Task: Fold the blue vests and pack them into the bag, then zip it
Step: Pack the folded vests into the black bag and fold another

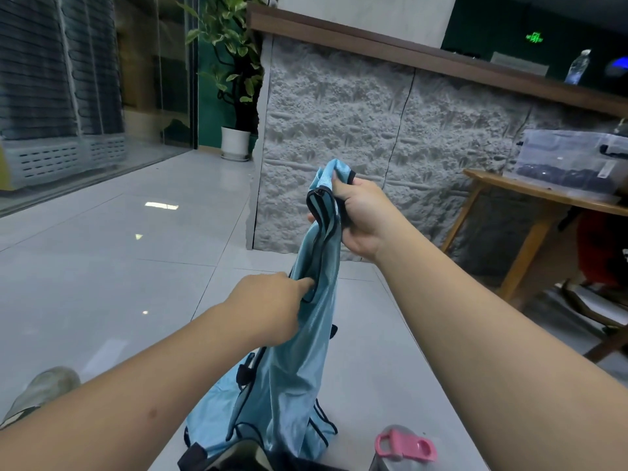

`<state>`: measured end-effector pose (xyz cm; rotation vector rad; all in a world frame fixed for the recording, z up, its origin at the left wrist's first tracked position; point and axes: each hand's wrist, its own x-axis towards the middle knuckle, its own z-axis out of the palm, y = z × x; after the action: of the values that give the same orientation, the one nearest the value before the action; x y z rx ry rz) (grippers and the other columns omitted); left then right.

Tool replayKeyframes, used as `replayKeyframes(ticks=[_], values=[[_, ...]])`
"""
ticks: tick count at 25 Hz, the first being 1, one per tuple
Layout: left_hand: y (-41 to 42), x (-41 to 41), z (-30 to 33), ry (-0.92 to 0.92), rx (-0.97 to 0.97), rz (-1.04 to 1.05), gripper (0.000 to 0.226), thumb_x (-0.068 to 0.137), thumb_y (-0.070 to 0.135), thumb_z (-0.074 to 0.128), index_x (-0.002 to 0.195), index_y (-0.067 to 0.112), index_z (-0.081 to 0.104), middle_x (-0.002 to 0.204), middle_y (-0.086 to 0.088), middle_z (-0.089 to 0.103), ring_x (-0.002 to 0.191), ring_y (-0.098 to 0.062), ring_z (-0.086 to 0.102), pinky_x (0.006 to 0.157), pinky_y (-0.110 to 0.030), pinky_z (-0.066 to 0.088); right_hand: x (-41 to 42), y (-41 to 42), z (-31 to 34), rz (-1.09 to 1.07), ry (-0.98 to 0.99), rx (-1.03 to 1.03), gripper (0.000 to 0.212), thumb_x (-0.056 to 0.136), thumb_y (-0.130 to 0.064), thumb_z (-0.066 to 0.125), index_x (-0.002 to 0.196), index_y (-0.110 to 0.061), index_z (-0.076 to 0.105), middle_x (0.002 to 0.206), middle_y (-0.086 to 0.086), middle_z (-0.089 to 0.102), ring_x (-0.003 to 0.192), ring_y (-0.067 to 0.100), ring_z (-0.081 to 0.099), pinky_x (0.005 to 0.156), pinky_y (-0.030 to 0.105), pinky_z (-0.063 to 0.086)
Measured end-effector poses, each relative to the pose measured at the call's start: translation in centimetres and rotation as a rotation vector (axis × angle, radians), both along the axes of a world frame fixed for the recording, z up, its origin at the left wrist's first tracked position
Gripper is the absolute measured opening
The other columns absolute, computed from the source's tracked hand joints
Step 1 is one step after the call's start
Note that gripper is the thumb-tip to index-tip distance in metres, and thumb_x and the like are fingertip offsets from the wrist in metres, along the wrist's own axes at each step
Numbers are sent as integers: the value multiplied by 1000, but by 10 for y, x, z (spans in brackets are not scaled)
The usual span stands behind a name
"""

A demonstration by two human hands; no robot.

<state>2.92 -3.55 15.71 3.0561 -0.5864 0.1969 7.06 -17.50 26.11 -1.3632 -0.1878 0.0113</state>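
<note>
With the right hand (365, 215) gripping the vest (306, 334) by its top above the floor and the left hand (272, 304) pinching its edge lower down, the slippery cloth could slide loose and crumple.

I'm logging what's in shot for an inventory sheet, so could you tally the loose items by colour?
Blue: 1, the light blue mesh vest with dark trim, gripped by the right hand, the left hand at its fabric
Pink: 1, the pink plastic bottle lid
Clear: 2, the clear plastic water bottle; the clear plastic storage box
White: 1, the white plant pot
Total: 5
</note>
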Motion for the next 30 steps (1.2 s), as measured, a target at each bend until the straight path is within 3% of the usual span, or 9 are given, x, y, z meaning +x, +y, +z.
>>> replayKeyframes(ticks=[4,6,8,12,14,16,19,25,30], values=[[-9,-3,-3,100,20,-4,39,88,15,51,125,26,50,85,5,49,80,-25,56,63,-33,45,1,-1,-4,9,14,-10,19,107,-18,55,106,-4,68,81,8,72,63,17,70,79,40,61],[-9,-4,-7,151,-22,6,8,86,17,55,90,24,52,81,4,50,73,-22,54,62,-31,44,3,-2,-7,-2,9,-49,19,107,-18,56,106,-3,69,83,9,72,67,19,69,81,42,60],[0,3,-6,152,-187,-22,13,78,17,58,75,24,47,79,3,57,69,-21,57,58,-31,46,6,-8,-7,-52,0,-122,20,105,-19,59,108,-2,70,84,9,73,68,20,69,76,41,60],[27,18,2,168,-410,-73,21,73,37,68,92,27,66,91,8,70,81,-17,66,75,-41,59,15,-30,-5,-171,15,-126,22,103,-18,63,113,0,71,98,13,77,83,25,73,81,41,62],[24,17,-1,209,-465,-167,23,80,38,72,101,35,64,99,15,67,79,-3,63,77,-35,56,13,-31,-5,-135,16,-106,19,103,-15,63,109,0,72,96,13,77,82,26,74,77,39,62],[14,16,-8,217,-464,-219,19,84,32,71,94,41,58,97,15,64,82,-3,62,78,-35,57,10,-24,-7,-95,8,-106,16,103,-14,62,105,-1,72,93,13,77,82,26,73,83,42,62],[0,22,-17,263,-303,-164,16,81,33,71,84,32,56,94,6,60,85,-21,65,77,-43,60,8,-18,-10,-48,24,-79,16,103,-12,62,103,0,72,91,16,76,80,29,74,90,50,61],[-2,18,-20,208,65,-6,29,84,45,67,76,23,49,88,2,54,74,-22,59,61,-32,48,6,-28,-16,-111,46,-96,17,104,-11,61,107,1,71,90,13,77,74,24,74,66,36,63],[32,21,-5,317,-409,22,44,77,63,80,84,21,67,75,-1,70,62,-19,66,60,-33,55,14,-48,-20,-330,21,-205,18,102,-20,65,97,-5,73,110,21,75,89,28,69,92,50,59]])
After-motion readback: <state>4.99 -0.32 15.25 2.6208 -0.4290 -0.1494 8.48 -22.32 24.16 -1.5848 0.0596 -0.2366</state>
